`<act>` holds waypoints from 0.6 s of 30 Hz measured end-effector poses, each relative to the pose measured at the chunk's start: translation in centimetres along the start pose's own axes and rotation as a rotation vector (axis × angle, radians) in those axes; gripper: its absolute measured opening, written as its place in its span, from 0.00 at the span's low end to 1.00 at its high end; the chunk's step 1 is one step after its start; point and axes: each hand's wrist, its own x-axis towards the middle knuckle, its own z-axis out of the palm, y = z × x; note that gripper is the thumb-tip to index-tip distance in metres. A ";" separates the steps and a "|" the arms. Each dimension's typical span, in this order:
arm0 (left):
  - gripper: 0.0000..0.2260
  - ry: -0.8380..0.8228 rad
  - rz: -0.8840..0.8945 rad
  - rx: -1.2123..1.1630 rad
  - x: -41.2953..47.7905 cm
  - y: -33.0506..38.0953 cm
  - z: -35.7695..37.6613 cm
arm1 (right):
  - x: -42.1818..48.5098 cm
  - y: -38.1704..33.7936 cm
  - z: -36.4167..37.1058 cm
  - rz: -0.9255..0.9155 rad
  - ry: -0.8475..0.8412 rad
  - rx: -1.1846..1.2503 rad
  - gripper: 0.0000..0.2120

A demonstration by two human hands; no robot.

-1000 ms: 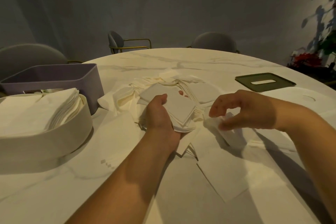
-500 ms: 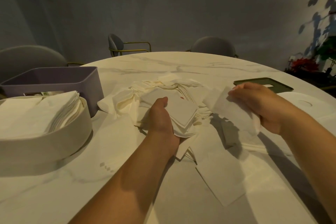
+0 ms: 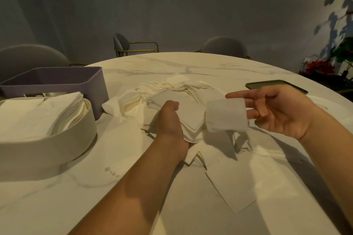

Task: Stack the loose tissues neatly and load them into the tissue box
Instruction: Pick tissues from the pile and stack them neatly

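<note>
- Left hand [image 3: 170, 122], centre of frame: grips a stack of tissues [image 3: 191, 118], thumb curled on top and palm against its near edge; the fingers are hidden under the stack.
- Right hand [image 3: 277, 108], right of centre: palm faces the camera, one finger straight and pointing left, the others loosely bent.
- Single tissue [image 3: 226, 115]: in the air at the right hand's fingertips, just right of the stack, and blurred. Whether the fingers pinch it cannot be told.
- Loose tissues [image 3: 172, 89]: heaped on the white marble surface [image 3: 191, 66] behind and under the stack; more lie flat at lower right.
- Cream tissue box [image 3: 57, 139], left edge: open, with folded tissues [image 3: 38, 112] stacked inside and rising above the rim.
- Purple bin [image 3: 57, 82]: directly behind the cream box, touching it or just apart.
- Dark green lid [image 3: 256, 84]: flat on the surface, partly hidden behind the right hand.
</note>
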 end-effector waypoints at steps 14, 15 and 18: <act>0.05 -0.044 0.008 -0.001 -0.3 0.1 0.1 | 2.5 1.7 -0.9 -0.035 0.400 -0.316 0.13; 0.06 -0.051 0.005 -0.002 -0.4 0.1 0.2 | 2.6 1.8 -0.9 -0.032 0.435 -0.373 0.16; 0.06 -0.047 -0.002 0.007 -0.4 0.2 0.2 | 2.6 2.0 -0.6 0.001 0.504 -0.545 0.19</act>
